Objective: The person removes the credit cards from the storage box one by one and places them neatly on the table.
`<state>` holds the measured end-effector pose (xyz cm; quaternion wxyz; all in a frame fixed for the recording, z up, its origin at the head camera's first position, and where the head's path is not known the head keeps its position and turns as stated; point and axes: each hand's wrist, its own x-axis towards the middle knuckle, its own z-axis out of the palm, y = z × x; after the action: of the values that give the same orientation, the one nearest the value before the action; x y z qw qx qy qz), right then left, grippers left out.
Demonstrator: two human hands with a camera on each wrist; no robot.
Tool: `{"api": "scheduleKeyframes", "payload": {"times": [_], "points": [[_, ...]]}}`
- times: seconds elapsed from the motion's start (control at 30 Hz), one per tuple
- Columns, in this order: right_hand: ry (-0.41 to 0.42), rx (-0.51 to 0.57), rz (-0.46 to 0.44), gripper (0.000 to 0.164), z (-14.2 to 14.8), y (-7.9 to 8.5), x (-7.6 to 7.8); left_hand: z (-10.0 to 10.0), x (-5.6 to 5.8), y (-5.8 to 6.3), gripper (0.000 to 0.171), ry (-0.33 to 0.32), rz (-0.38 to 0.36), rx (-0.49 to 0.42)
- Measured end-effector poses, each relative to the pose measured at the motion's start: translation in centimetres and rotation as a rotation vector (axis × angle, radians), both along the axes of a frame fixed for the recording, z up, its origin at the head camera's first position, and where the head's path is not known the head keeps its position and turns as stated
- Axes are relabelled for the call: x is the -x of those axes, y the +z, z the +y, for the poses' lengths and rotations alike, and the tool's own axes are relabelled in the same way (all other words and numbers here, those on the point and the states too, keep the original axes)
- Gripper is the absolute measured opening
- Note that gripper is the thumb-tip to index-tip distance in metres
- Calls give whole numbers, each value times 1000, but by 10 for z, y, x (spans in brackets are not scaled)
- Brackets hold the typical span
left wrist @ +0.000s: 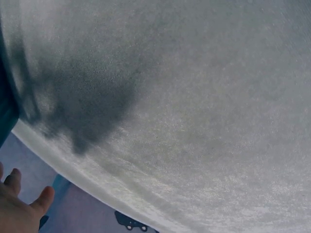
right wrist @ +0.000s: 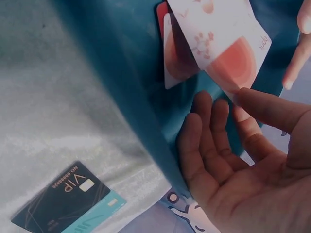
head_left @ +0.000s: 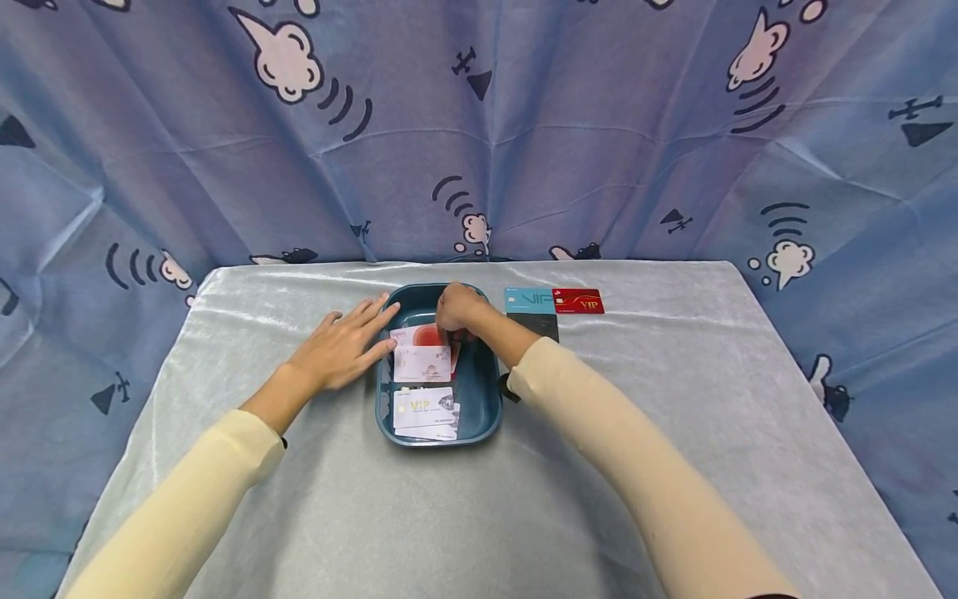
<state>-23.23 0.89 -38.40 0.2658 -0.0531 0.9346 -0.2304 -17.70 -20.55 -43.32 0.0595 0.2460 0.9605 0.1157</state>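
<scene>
Pinches the red-circle card (right wrist: 235,63) with the right hand (right wrist: 243,160), left hand (head_left: 337,349) spread at the tray (head_left: 439,443), apparently mid-sorting, likely needing a clean lift next.

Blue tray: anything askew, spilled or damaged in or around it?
Slightly askew: at the tray's near end, a lower card pokes out crookedly from under the white VIP card. Outside, the red card and black card overlap the teal card, possibly deliberately. No spill or damage shows.
</scene>
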Motion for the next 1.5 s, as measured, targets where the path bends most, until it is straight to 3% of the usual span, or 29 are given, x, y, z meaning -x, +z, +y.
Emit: {"api": "scheduleKeyframes", "payload": {"times": [0.77, 0.93, 1.17, 1.5], "points": [[43, 76, -28, 11, 21, 31, 12, 0, 0, 0, 66, 5, -35, 6], [82, 126, 4, 8, 37, 38, 17, 0, 0, 0, 65, -1, -16, -3], [23, 205, -50, 9, 63, 49, 27, 1, 0, 1, 66, 1, -15, -10], [-3, 194, -35, 13, 104, 56, 37, 1, 0, 0, 67, 4, -21, 1]]}}
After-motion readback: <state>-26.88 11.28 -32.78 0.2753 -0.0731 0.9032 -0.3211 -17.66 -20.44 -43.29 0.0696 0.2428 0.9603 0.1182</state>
